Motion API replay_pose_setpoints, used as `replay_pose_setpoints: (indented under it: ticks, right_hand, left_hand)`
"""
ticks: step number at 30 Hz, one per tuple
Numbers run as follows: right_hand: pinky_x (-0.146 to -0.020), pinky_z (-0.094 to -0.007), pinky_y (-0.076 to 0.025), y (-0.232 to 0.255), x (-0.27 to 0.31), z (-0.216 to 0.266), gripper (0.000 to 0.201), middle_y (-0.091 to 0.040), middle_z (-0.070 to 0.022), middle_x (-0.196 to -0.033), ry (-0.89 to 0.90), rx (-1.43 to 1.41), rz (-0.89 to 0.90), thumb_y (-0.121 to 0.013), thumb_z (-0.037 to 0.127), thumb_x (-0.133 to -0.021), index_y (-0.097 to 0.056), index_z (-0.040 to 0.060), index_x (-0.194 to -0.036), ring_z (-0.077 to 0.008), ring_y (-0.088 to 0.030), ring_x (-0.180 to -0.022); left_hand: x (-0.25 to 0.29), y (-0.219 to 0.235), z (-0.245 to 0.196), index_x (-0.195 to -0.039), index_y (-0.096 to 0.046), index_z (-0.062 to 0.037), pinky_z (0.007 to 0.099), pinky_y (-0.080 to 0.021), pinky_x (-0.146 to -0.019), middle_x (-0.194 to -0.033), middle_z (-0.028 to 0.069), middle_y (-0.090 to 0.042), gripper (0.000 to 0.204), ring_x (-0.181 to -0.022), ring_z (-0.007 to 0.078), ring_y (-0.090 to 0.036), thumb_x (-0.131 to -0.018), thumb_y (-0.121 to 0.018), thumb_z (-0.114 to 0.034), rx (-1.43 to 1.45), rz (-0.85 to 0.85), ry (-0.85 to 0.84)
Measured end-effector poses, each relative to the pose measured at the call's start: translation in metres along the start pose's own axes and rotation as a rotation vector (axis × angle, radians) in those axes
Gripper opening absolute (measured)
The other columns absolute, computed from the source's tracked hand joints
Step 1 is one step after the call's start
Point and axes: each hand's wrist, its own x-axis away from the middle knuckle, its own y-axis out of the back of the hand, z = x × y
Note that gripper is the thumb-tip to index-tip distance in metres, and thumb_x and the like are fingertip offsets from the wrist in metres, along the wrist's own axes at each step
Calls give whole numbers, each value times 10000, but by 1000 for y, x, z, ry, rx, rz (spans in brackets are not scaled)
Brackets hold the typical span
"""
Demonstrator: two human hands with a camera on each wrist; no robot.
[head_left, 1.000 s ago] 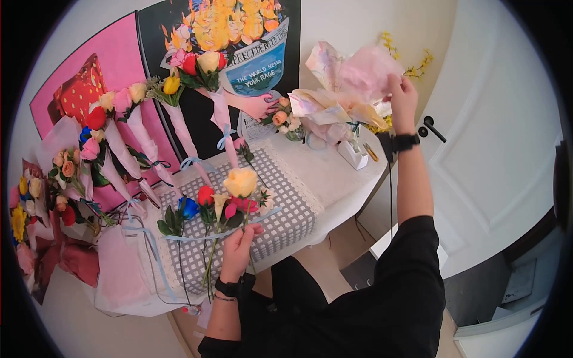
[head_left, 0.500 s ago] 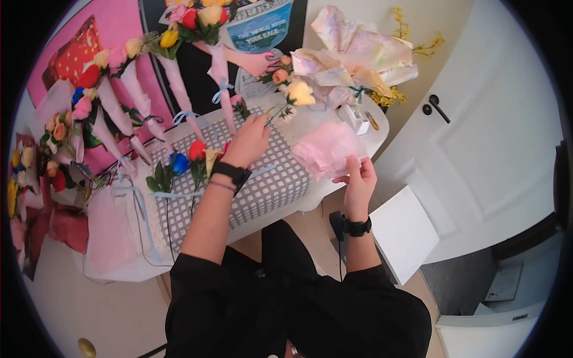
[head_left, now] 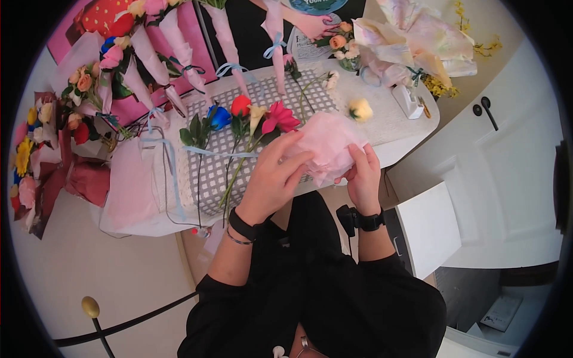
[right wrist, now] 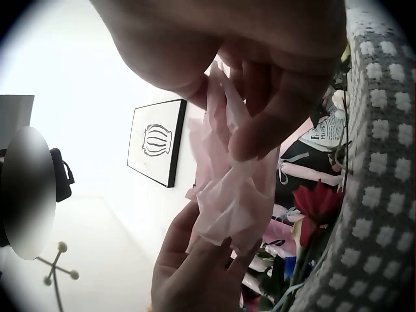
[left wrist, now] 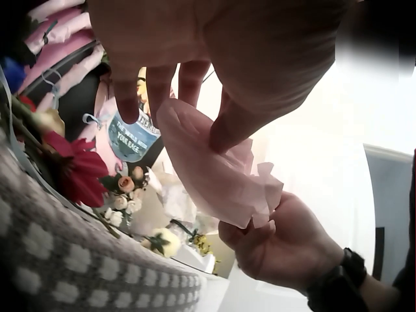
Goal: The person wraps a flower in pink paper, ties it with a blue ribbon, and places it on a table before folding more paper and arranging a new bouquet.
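A crumpled sheet of pink tissue paper (head_left: 331, 143) is held up between both hands, over the table's front edge. My left hand (head_left: 274, 176) pinches its left side, thumb on the inner face and fingers behind, as the left wrist view shows. On the other side my right hand (head_left: 363, 179) grips a gathered edge (right wrist: 224, 123) between thumb and fingers. Behind the paper, a cream-yellow rose (head_left: 361, 110) lies on the white cloth, its stem hidden. Left of the paper lie a magenta flower (head_left: 279, 117), a cream calla lily (head_left: 256, 117), a red rose (head_left: 241, 105) and a blue rose (head_left: 219, 117).
A light blue ribbon (head_left: 221, 151) crosses the checked cloth (head_left: 206, 179) under the stems. Several pink-wrapped flowers (head_left: 173, 45) lean at the back wall. Back right are a white tape dispenser (head_left: 408, 102) and iridescent wrapping paper (head_left: 418, 36). A white cabinet (head_left: 428, 224) stands by the door.
My right hand has brought the pink tissue down from the back right to the front. The left hand has let go of the cream-yellow rose at the right and taken hold of the tissue.
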Motion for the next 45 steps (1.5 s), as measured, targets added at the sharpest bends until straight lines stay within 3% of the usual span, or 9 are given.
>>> replay_pose_setpoints:
  ticks: [8, 14, 15, 18, 20, 25, 28, 38, 45]
  right_hand:
    - [-696, -339, -578, -12, -3, -49, 422, -615, -117, -1233, 55, 116, 218, -678, 84, -926, -518, 8, -1309, -175, -664, -963]
    - [-624, -307, -545, 43, -19, -60, 231, -683, -86, -847, -89, 117, -1, -634, 146, -963, -599, 37, -1165, -157, -661, -683]
    - [-598, -291, -531, 50, -18, -58, 189, -666, -77, -775, -89, 217, -137, -623, 158, -969, -611, 48, -1122, -149, -638, -625]
    - [-535, -273, -488, 60, -13, -48, 145, -646, -46, -707, -77, 357, -285, -621, 162, -961, -643, 61, -1063, -122, -607, -577]
    - [-523, -281, -463, 62, -23, -38, 173, -627, -21, -670, 238, 780, -265, -633, 147, -944, -649, 56, -1091, -91, -600, -585]
    - [-671, -452, -520, 44, -57, 3, 257, -664, -171, -764, 267, 1403, -26, -620, 146, -843, -678, 121, -1092, -368, -649, -734]
    - [-697, -461, -530, 47, -77, 6, 181, -679, -171, -821, 359, 1556, 55, -602, 133, -836, -682, 95, -994, -357, -666, -789]
    - [-758, -467, -541, 73, -127, 7, 285, -706, -184, -970, 396, 1685, -168, -571, 165, -870, -684, 81, -1118, -371, -674, -886]
    - [-732, -346, -522, 42, -64, -10, 257, -699, -141, -962, 445, 1171, -161, -636, 128, -900, -676, 24, -1133, -246, -677, -849]
  left_hand:
    - [29, -3, 18, -1072, -537, -36, 260, -484, -827, -1181, 116, -620, 163, -935, 147, -603, -931, -613, -3, 456, -283, 403]
    - [31, -5, 35, -1159, -435, -36, 230, -462, -771, -1084, 65, -613, 174, -932, 82, -555, -1017, -528, -75, 806, -572, 681]
    - [29, -5, 32, -1155, -451, -70, 207, -396, -645, -983, -3, -581, 168, -770, 39, -474, -1017, -541, -105, 830, -588, 731]
    - [30, -4, 33, -1148, -452, -79, 199, -385, -636, -942, -18, -563, 163, -758, 33, -465, -1013, -543, -91, 860, -579, 743]
    - [29, -7, 34, -1148, -453, -80, 199, -396, -652, -941, -17, -565, 164, -775, 37, -478, -1011, -543, -85, 870, -582, 739]
    - [31, -5, 31, -1155, -453, -71, 218, -449, -749, -991, 15, -595, 176, -874, 62, -530, -1009, -550, -80, 876, -574, 706]
    - [29, -2, 26, -1156, -454, -70, 216, -446, -741, -983, 10, -587, 185, -868, 52, -519, -1008, -564, -92, 854, -681, 687]
    - [44, 4, 29, -1216, -418, -63, 195, -408, -737, -964, 9, -601, 216, -837, 34, -501, -1030, -521, -96, 750, -696, 648]
    - [24, -2, 12, -1275, -382, -59, 205, -430, -746, -973, 36, -624, 250, -861, 42, -534, -1047, -472, -107, 842, -797, 717]
